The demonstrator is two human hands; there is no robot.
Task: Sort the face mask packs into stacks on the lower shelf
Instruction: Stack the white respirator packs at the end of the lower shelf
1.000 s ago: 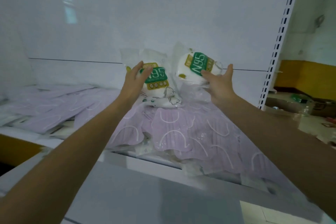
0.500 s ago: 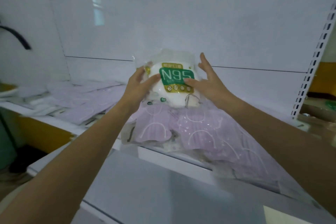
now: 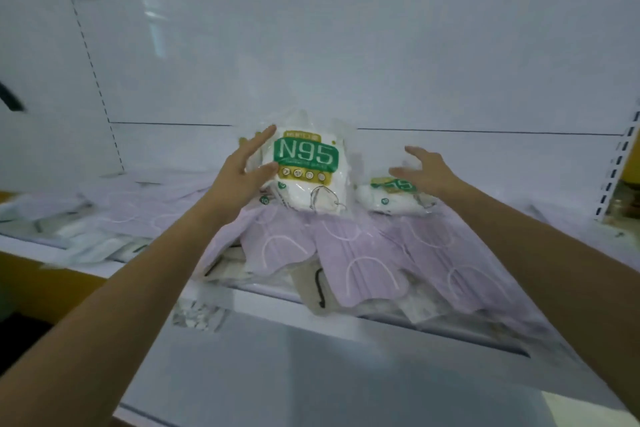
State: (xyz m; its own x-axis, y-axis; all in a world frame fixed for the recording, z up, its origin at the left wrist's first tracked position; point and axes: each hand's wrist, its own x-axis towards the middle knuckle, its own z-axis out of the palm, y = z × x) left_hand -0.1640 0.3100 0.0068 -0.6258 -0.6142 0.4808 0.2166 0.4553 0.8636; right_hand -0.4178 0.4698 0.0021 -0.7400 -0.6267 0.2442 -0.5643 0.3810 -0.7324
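So the left hand point(image 3: 247, 166) has straight fingers and the thumb laid against the left edge of an N95 pack point(image 3: 308, 166), propping it upright. The right hand point(image 3: 426, 170) is spread open, holding nothing, just over a second N95 pack point(image 3: 398, 198) lying flat. Both packs sit on a heap of purple mask packs point(image 3: 346, 253) on the shelf point(image 3: 266, 295), under the hands.

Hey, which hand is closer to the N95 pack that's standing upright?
Left. The left hand touches the left edge of the upright N95 pack with straight fingers. The right hand is apart, off to its right, over the lying N95 pack.
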